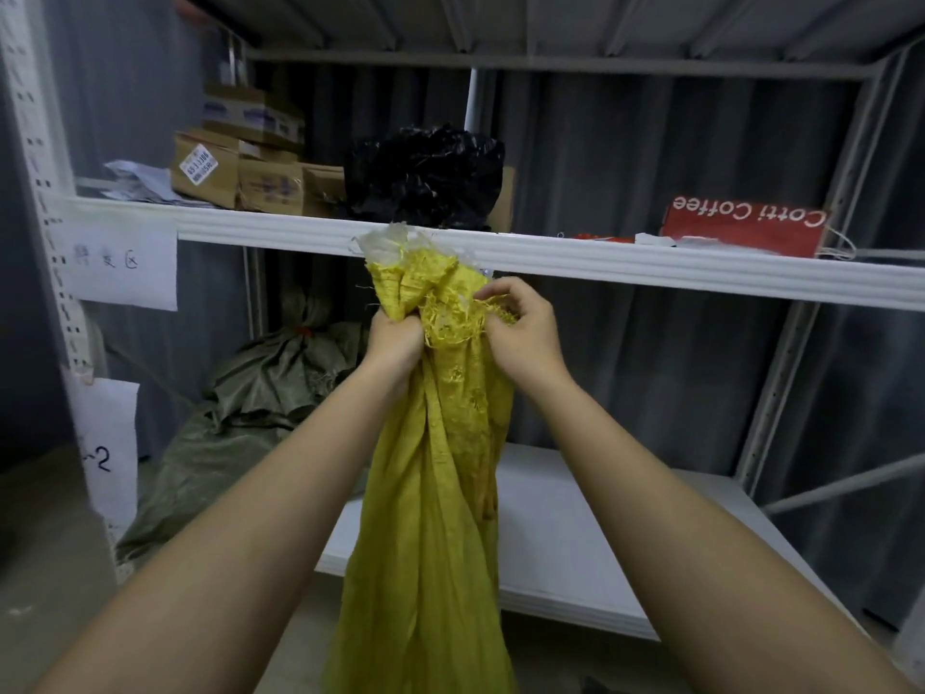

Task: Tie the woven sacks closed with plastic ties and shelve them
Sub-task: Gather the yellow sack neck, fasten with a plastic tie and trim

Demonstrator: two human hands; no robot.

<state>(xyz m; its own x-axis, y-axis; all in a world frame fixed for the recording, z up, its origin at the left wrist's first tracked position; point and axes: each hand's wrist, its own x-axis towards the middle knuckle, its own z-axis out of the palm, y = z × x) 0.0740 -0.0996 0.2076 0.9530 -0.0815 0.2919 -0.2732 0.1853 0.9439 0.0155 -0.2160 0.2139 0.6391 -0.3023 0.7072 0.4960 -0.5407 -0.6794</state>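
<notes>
A yellow woven sack [430, 493] hangs upright in front of me, its frayed mouth bunched together at the top. My left hand [395, 343] grips the gathered neck from the left. My right hand [520, 328] pinches the frayed edge of the mouth from the right. A bit of clear plastic liner sticks out of the sack's top. I see no plastic tie. A green woven sack [260, 393], tied at its neck with something red, lies on the lower shelf at the left.
A white metal rack stands ahead, its upper shelf [650, 268] at sack-top height and its lower shelf [575, 543] behind the sack. On the upper shelf sit cardboard boxes [250, 177], a black plastic bag [425, 177] and a red coffee bag [746, 227]. Paper labels hang at left.
</notes>
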